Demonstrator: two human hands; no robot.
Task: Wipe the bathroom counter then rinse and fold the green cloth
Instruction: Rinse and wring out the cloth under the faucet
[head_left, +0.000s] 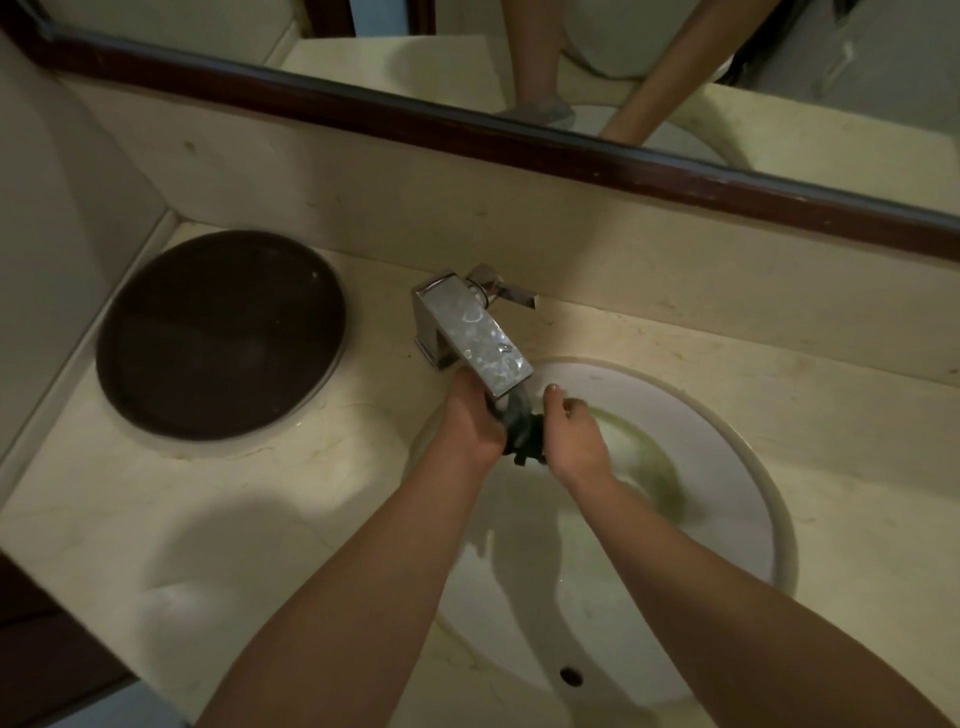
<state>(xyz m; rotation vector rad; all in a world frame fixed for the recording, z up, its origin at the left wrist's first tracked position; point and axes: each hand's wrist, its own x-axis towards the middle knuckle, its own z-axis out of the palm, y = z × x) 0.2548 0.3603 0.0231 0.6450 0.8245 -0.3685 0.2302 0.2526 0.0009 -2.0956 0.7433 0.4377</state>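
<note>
Most of the cloth is hidden, bunched between the left hand and right hand, while the faucet covers its far end and the near frame edge cuts both forearms.

A round dark brown tray lies flat near the far left corner of the surface, well apart from the basin. A chrome faucet with a flat rectangular spout stands at the far rim of the basin; water droplets and spots cover the top of the spout. Its lever handle projects to the right, close to the backsplash. A mirror in a dark wooden frame runs along the wall above the beige backsplash. An overflow hole sits in the near wall of the basin.
</note>
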